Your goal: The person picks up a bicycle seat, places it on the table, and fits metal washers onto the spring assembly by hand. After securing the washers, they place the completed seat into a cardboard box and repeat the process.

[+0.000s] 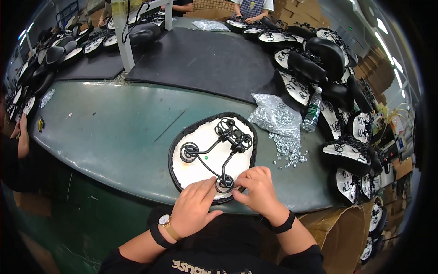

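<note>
At the far left edge a co-worker's hand (22, 133) rests by the rim of the green table (114, 132), beside a row of saddles (50, 55) that curves along the table's back left. A white post (124, 39) stands behind, at the edge of a dark mat (205, 59).

Near the front edge, in the middle, a saddle (212, 155) lies upside down, its white underside up and its black rim around it. A black wire frame (219, 146) with coil springs sits on it: one spring at the left, a pair at the top, and one spring (224, 184) at the near end.

The left hand (194, 208), with a watch on the wrist, lies on the saddle's near edge; its fingers are bent and its index tip touches the near spring from the left. The right hand (260, 189) meets it from the right, thumb and index pinched at that same spring; whether a small part sits between them cannot be told.

Right of the saddle a clear bag (273, 116) of metal washers lies open, with loose washers (287, 150) spilled toward the front. A plastic bottle (312, 112) stands just beyond. A pile of finished saddles (337, 91) fills the right side, above a cardboard box (337, 233).
</note>
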Available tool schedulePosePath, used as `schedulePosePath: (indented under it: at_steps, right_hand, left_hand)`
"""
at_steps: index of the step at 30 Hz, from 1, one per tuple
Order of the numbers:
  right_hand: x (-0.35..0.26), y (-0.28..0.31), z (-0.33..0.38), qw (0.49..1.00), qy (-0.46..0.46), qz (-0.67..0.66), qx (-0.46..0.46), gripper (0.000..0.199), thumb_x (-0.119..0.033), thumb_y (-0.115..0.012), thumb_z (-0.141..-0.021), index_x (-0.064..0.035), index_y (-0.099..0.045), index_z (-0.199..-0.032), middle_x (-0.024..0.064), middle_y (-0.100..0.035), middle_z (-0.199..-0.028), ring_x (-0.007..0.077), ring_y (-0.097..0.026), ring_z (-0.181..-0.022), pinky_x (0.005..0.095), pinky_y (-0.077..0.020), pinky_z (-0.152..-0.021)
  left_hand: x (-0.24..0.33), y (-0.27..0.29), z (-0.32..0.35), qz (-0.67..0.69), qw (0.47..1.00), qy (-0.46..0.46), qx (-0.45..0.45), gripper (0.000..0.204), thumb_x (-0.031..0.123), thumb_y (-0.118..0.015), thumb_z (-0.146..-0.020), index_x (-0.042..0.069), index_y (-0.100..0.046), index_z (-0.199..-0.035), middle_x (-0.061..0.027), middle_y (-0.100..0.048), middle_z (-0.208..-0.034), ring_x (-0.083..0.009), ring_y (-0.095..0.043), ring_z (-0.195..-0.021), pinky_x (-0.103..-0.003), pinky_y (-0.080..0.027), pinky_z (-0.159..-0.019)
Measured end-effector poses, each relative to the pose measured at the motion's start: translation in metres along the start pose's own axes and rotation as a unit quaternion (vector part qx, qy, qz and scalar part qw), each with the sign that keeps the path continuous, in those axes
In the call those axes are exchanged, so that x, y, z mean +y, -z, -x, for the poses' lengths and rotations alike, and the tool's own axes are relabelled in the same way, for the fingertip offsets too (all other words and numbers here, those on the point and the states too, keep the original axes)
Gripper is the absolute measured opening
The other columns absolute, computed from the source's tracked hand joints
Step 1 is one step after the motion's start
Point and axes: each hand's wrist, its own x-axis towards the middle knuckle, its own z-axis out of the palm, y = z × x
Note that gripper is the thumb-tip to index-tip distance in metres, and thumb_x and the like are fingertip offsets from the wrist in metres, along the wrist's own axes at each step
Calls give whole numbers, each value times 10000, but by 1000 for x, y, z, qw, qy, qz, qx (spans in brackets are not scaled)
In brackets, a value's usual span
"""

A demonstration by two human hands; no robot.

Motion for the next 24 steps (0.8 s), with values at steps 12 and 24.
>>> schedulePosePath:
  at_steps: [12,24]
  right_hand:
    - [10,-7,-22,995,82,-20,-44,231,-94,-792,-728,-112,-726,-948,-2,-715,-915,194,-633,-876,400,-363,-870]
    - [0,-31,-24,998,41,-55,-4,126,-70,-796,-755,-123,-730,-849,-20,-597,-730,193,-574,-686,372,-355,-775]
  left_hand:
    - [-24,2,-2,38,999,-3,15,693,196,-909,-674,44,-661,-1304,-96,-644,-1353,-275,-662,-1125,-405,-502,-933]
    - [-32,10,5,21,999,-32,-4,670,196,-881,-686,49,-661,-1301,-105,-639,-1381,-247,-663,-1032,-385,-507,-882]
